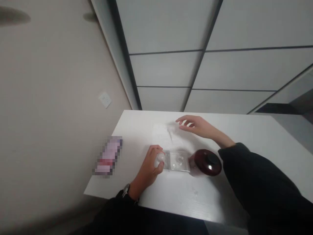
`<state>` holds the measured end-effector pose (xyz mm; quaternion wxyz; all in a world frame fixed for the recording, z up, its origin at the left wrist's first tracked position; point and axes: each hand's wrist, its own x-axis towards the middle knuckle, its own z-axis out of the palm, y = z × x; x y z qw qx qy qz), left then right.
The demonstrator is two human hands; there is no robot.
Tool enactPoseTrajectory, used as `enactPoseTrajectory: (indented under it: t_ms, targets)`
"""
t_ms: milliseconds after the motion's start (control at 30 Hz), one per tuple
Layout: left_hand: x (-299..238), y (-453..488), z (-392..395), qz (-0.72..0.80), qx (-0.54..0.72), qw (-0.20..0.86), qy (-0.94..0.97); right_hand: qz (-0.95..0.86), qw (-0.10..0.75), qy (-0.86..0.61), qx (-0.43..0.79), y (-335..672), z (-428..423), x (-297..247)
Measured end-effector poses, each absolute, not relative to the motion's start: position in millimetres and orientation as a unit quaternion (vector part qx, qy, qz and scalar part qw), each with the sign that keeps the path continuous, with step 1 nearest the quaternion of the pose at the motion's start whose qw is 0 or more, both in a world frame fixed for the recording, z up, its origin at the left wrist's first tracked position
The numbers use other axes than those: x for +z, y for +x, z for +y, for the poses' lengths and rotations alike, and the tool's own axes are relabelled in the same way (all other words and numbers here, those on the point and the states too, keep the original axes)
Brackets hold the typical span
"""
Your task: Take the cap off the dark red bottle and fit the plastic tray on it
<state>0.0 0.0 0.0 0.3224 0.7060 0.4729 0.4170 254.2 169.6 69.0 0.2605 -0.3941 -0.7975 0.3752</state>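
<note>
The fingers of my left hand [151,161] curve around a small clear round piece [160,158], which looks like a see-through cup or lid. It sits at the left end of a clear plastic tray [179,168] with a raised round part in it. My right hand [194,126] hovers over the far part of the table, fingers apart and slightly bent, with nothing visible in them. Just left of its fingertips lies a faint transparent item or shadow, too indistinct to name. Against the tray's right side stands a dark red pot [199,160] with a black knob on its lid.
Everything stands on a white table [166,192]. A pixelated pinkish flat item [109,156] lies at its left edge, by the wall with a socket [105,99]. A tiny clear bit [195,192] lies near the front. White panelled doors [166,70] rise behind.
</note>
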Motion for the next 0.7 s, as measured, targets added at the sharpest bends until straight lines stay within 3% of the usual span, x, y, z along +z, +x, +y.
enactPoseTrajectory:
  t_ms: [167, 400, 600, 700]
  targets:
    - [-1, -1, -2, 0.483, 0.411, 0.328, 0.700, -0.822, 0.200, -0.361, 0.393, 225, 214, 16]
    - [-4, -1, -1, 0.482, 0.415, 0.334, 0.695, -0.812, 0.162, -0.368, 0.423, 229, 234, 10]
    - [6, -5, 0, 0.479, 0.412, 0.320, 0.706, -0.787, 0.245, -0.392, 0.410, 261, 204, 67]
    - [17, -8, 4, 0.481, 0.396, 0.292, 0.726, -0.828, 0.229, -0.347, 0.377, 273, 160, 117]
